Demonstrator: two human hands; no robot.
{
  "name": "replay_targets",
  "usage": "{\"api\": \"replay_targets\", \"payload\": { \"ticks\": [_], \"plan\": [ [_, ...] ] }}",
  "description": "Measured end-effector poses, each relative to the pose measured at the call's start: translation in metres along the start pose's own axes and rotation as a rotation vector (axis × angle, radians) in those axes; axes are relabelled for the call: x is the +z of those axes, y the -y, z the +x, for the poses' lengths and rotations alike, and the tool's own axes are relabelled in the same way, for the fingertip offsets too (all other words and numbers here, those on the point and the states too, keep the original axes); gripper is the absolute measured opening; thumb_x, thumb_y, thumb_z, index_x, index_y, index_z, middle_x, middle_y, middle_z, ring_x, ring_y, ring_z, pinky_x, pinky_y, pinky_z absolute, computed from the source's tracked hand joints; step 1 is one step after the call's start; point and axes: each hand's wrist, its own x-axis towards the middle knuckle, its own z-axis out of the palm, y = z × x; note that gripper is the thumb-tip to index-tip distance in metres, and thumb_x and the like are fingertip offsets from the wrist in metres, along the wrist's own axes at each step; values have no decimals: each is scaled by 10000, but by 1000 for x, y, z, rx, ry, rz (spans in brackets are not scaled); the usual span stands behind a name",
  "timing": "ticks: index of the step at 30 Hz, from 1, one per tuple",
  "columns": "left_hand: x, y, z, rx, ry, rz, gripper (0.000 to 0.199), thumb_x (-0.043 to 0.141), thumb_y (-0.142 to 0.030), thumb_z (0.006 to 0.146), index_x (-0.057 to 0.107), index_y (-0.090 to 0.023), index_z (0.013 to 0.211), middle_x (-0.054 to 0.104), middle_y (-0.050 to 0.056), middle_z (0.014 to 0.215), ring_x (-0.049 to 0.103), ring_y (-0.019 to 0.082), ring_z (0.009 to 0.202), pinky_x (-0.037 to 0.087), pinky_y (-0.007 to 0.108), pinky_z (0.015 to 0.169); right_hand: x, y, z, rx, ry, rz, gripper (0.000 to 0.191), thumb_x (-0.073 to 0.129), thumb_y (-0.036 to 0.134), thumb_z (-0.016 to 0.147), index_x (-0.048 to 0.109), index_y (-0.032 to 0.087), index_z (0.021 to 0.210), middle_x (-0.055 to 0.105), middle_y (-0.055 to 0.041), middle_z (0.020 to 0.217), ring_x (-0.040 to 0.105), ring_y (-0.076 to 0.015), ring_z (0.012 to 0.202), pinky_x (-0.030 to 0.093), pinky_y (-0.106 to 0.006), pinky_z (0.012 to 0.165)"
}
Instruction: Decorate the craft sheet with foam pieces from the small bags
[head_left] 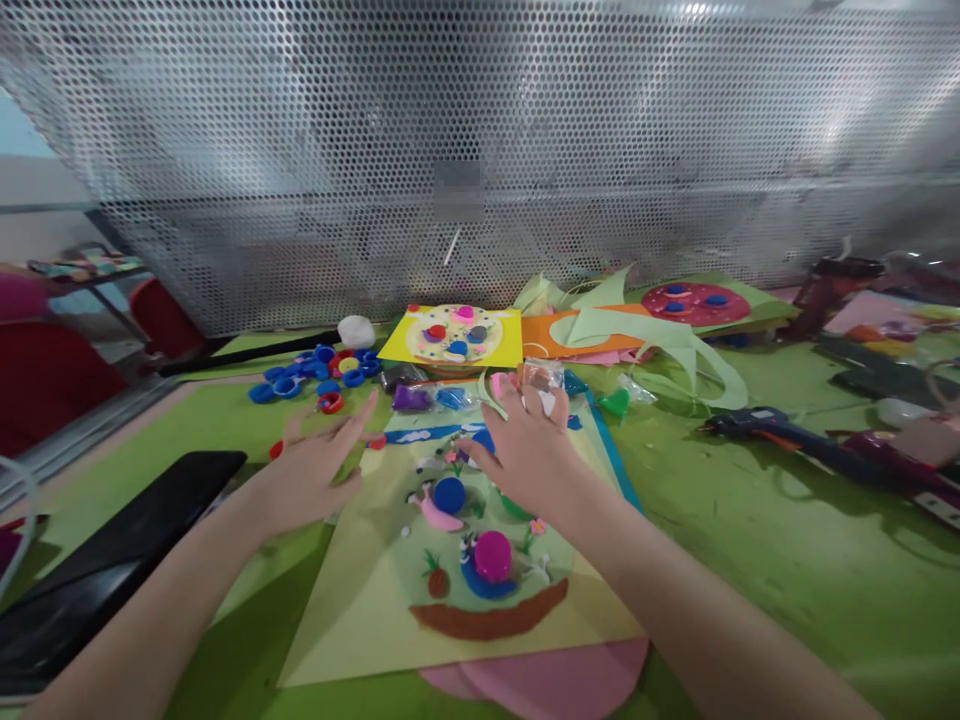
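Observation:
A pale yellow sheet [337, 610] lies before me, decorated with clay shapes and bottle caps. On it are a pink snail [439, 510] with a blue cap for a shell, a blue snail [480, 585] with a magenta cap, a small pineapple [437, 580] and a brown clay strip [491, 618]. My left hand [311, 475] hovers by the sheet's left edge, fingers apart and holding nothing, close to a red cap ring [330, 402]. My right hand [529, 435] stretches over the sheet's upper right, fingers spread towards small clear packets [544, 375]; its fingertips partly cover them.
Blue bottle-cap rings [289, 380] cluster at the back left, near a black phone [120, 560]. Behind the sheet sit a yellow card [394, 345], purple clay [412, 398] and green paper scraps [637, 328]. A glue gun [795, 440] lies right. Perforated metal [337, 150] walls the back.

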Motion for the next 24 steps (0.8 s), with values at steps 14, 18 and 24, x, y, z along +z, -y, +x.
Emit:
{"api": "replay_targets", "payload": {
  "ticks": [14,18,24],
  "plan": [
    [12,-4,-5,-35,210,-56,662,249,-588,868,78,-271,1423,161,69,1474,93,368,1343,-107,671,972,-4,-1,-1,16,-12,-8,608,250,557,905,584,129,1179,414,-178,1377,324,-411,1240,185,-601,981],
    [8,2,-5,-54,61,-34,686,180,-552,882,-2,-185,1432,184,123,1472,11,344,1350,-80,648,997,-5,-2,-1,22,-17,-16,629,227,563,906,600,120,1151,432,-191,1357,350,-401,1222,195,-585,981],
    [11,21,2,-129,-184,55,605,57,-417,898,-118,-155,1415,107,72,1498,-151,256,1334,-157,590,1005,-7,-5,1,35,-46,-18,652,187,564,909,592,121,1164,457,-198,1332,340,-397,1232,201,-593,976]
  ]
}}
